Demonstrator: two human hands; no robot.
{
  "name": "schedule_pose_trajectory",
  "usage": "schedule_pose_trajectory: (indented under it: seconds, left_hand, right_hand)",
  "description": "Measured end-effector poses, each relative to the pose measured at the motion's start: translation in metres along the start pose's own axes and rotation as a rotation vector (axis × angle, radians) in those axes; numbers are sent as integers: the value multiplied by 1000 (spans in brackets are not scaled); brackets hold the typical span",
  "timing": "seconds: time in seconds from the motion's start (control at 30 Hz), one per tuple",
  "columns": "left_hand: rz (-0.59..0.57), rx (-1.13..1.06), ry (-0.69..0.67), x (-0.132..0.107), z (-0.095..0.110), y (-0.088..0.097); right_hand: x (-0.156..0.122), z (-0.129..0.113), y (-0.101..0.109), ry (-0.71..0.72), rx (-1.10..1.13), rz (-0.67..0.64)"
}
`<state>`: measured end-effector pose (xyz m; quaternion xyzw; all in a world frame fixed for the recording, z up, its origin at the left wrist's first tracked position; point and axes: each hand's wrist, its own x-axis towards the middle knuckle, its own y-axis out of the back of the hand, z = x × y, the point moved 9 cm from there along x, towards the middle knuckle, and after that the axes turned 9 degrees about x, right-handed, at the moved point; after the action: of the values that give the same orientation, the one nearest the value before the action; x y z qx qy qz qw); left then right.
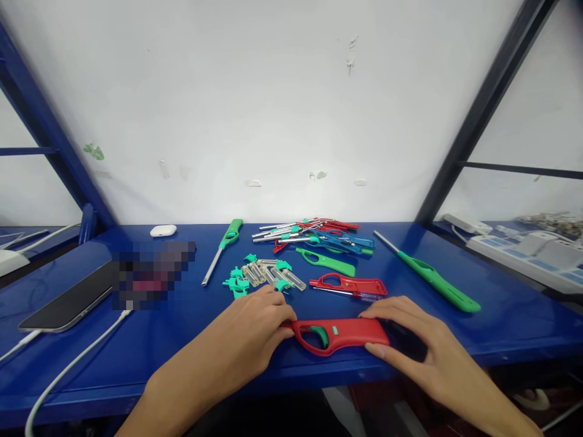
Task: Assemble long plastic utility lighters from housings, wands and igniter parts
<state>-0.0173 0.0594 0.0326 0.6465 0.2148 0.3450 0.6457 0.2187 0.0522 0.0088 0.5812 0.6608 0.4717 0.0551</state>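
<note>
A red lighter body (339,335) with a green trigger lies near the front edge of the blue table (164,340). My left hand (248,331) is closed over its left end, where the tip is hidden. My right hand (407,337) grips its right end, fingers curled on top and thumb below. Just behind lies a red half-shell (348,285) with a thin rod, and a cluster of teal and clear small parts (264,276).
A pile of red, blue and green lighter parts (319,235) sits at the back. Finished green lighters lie at the centre left (223,247) and right (432,280). A phone (68,300) on a white cable and a white earbud case (163,230) are at the left.
</note>
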Motion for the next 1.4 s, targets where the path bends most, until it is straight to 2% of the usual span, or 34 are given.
schedule_pose_trajectory:
  seconds: [0.23, 0.43, 0.77, 1.0, 1.17, 1.4]
  left_hand:
    - [72, -32, -31, -2, -1, 3]
    - [-35, -47, 22, 0, -2, -7]
    - [-74, -51, 47, 5, 2, -9]
    - [-118, 51, 71, 7, 11, -11]
    - [-77, 124, 73, 7, 14, -12]
    - [-29, 183, 38, 1, 17, -7]
  right_hand:
    - [-1, 1, -3, -34, 46, -34]
    - [-1, 8, -3, -82, 62, -58]
    - [-4, 17, -11, -235, 84, -145]
    - [-6, 17, -10, -207, 30, -157]
    - [-5, 13, -9, -169, -17, -160]
    - [-4, 12, -11, -171, 64, -148]
